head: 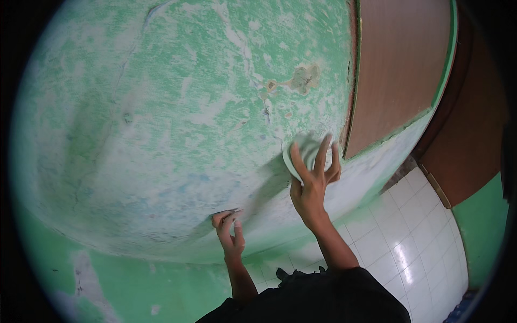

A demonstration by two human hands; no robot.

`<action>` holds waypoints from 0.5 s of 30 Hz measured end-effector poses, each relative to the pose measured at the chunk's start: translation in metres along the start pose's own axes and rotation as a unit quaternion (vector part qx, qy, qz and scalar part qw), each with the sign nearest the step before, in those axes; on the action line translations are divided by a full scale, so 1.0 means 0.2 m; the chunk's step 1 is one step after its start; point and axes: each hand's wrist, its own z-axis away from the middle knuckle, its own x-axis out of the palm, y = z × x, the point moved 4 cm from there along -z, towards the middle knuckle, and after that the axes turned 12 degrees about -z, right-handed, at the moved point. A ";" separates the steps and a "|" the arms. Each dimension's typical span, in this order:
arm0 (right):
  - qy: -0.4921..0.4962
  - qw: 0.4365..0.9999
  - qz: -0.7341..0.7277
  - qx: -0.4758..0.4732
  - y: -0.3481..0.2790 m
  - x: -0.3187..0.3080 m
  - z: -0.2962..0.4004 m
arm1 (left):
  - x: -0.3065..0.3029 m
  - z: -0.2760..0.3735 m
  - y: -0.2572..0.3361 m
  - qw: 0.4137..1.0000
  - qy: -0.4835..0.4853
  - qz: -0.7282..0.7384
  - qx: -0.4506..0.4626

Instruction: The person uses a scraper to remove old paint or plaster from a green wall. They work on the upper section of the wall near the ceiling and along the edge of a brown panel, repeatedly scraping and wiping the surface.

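A wall (194,133) with worn green paint and whitish patches fills most of the view before me. My right hand (315,181) presses a thin pale pad (287,157) with a curved edge flat against it, fingers spread over the pad; its exact kind is unclear. Lower and to the left, my left hand (230,232) rests its bent fingertips on the wall, thumb held apart. A thin dark line shows at those fingertips; I cannot tell whether it is shadow.
A brown wood-look panel (391,76) is set in the wall right of my right hand. Bare, chipped plaster (305,78) shows above. White floor tiles (400,242) lie below right, near a brown door-like panel (464,141). Another green wall (133,286) stands lower left.
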 end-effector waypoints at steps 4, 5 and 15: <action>0.019 1.000 0.007 -0.010 0.04 0.02 0.04 | 0.02 -0.01 -0.01 1.000 -0.003 -0.012 0.016; 0.030 0.999 -0.001 -0.014 0.00 0.00 -0.01 | 0.01 0.00 -0.01 0.999 -0.003 -0.023 0.022; 0.019 0.999 0.035 -0.028 0.10 0.02 0.04 | 0.00 -0.01 -0.01 0.999 -0.016 -0.014 0.030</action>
